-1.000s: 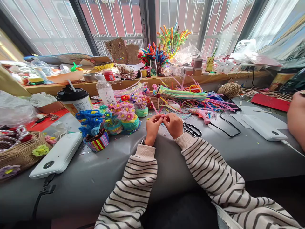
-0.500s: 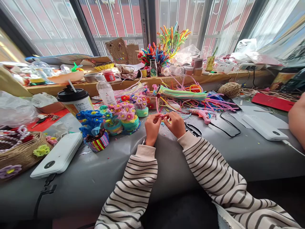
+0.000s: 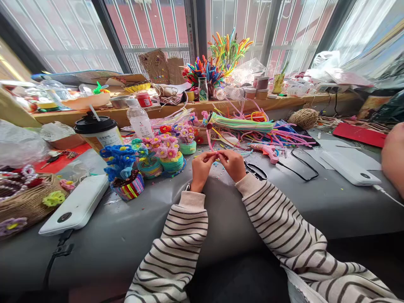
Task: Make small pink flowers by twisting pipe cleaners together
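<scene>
Below bright windows, over the grey table, my left hand and right hand keep a narrow fingertip grip on a pink stem, probably for fine control, its loose end pointing far, scissors near right.

Pinched fingertips of the left hand and right hand hide the near end of the pink stem, so its shape there cannot be told. The right hand and its cuff cover part of the scissors. The blue flowers block the lower part of the cup, and the pink flowers the base of the bottle; the bottle's print is too small to read. The left edge cuts the basket and plastic bag; the right edge cuts another person's arm and the white cable. Both sleeves run out at the bottom.
</scene>
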`<state>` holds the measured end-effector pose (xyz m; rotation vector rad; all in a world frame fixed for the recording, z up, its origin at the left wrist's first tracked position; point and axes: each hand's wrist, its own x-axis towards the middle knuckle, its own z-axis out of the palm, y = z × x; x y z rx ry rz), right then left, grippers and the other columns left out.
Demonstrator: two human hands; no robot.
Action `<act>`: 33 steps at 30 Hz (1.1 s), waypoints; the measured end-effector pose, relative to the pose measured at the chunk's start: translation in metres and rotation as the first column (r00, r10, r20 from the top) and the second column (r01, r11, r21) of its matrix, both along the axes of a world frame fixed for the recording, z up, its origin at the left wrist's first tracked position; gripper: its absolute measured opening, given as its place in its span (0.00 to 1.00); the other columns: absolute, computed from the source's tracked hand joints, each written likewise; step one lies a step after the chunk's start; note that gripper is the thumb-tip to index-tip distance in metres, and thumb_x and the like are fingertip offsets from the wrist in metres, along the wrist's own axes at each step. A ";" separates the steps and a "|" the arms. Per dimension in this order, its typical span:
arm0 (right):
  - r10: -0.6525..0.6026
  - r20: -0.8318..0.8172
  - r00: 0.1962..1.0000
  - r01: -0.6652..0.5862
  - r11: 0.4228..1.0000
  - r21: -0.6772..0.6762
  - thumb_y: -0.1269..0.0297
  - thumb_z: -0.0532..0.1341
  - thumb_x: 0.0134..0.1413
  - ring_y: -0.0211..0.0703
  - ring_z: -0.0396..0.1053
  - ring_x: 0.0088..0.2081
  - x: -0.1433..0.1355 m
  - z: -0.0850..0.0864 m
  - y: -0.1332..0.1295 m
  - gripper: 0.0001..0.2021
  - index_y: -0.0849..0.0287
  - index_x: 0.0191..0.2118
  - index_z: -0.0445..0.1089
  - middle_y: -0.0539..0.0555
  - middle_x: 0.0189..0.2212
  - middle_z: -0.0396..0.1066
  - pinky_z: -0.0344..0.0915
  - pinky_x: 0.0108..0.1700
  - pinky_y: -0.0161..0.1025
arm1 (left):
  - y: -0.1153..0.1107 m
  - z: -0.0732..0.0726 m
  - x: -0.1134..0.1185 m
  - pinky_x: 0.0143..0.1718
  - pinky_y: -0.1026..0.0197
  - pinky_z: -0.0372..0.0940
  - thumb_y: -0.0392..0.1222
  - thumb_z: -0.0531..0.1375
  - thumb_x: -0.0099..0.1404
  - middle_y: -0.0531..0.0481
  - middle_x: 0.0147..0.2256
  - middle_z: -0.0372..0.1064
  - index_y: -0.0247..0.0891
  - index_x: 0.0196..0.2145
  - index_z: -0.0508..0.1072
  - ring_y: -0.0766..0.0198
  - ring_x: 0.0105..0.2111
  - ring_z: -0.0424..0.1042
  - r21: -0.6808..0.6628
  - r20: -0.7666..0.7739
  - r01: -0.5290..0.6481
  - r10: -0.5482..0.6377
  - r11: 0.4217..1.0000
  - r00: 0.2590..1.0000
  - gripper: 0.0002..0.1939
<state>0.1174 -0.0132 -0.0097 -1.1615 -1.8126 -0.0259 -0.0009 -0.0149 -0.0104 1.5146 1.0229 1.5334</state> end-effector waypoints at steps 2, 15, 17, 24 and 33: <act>0.007 -0.001 1.000 -0.007 1.000 -0.001 0.68 0.51 0.51 0.39 0.66 0.31 0.001 0.000 0.001 0.10 0.62 0.34 0.69 0.54 0.31 0.71 0.61 0.34 0.33 | 0.001 0.000 -0.001 0.35 0.62 0.64 0.44 0.58 0.49 0.48 0.30 0.71 0.34 0.29 0.71 0.64 0.31 0.70 -0.012 -0.017 0.017 -0.017 1.000 1.000 0.11; 0.015 0.020 1.000 -0.015 1.000 -0.011 0.67 0.52 0.50 0.38 0.67 0.30 0.002 0.001 0.001 0.10 0.61 0.33 0.70 0.54 0.28 0.71 0.60 0.33 0.33 | -0.005 0.009 -0.005 0.35 0.64 0.60 0.36 0.54 0.55 0.47 0.29 0.68 0.38 0.31 0.74 0.66 0.31 0.65 0.391 -0.457 -0.201 0.379 0.898 0.805 0.09; 0.017 0.009 1.000 -0.017 1.000 -0.017 0.67 0.52 0.50 0.39 0.67 0.30 0.003 0.001 0.002 0.10 0.61 0.33 0.70 0.54 0.28 0.71 0.60 0.33 0.34 | -0.003 0.009 -0.006 0.34 0.64 0.60 0.36 0.55 0.54 0.48 0.28 0.68 0.38 0.29 0.74 0.66 0.30 0.65 0.362 -0.441 -0.187 0.344 0.913 0.829 0.08; 0.064 -0.115 0.991 -0.075 0.993 -0.094 0.66 0.53 0.48 0.40 0.67 0.31 0.003 0.003 0.003 0.10 0.61 0.32 0.70 0.55 0.30 0.72 0.61 0.35 0.36 | 0.005 0.003 -0.005 0.33 0.64 0.63 0.42 0.58 0.50 0.47 0.30 0.70 0.35 0.31 0.72 0.66 0.29 0.68 0.038 -0.161 -0.065 0.070 0.997 0.985 0.10; 0.118 -0.776 0.620 -0.518 0.804 -0.292 0.53 0.57 0.41 0.35 0.66 0.26 0.004 0.013 0.008 0.16 0.61 0.32 0.68 0.52 0.25 0.69 0.64 0.28 0.34 | 0.003 0.008 -0.009 0.35 0.61 0.64 0.45 0.61 0.46 0.49 0.28 0.71 0.34 0.29 0.71 0.65 0.29 0.69 -0.160 0.139 0.111 -0.088 0.981 0.986 0.13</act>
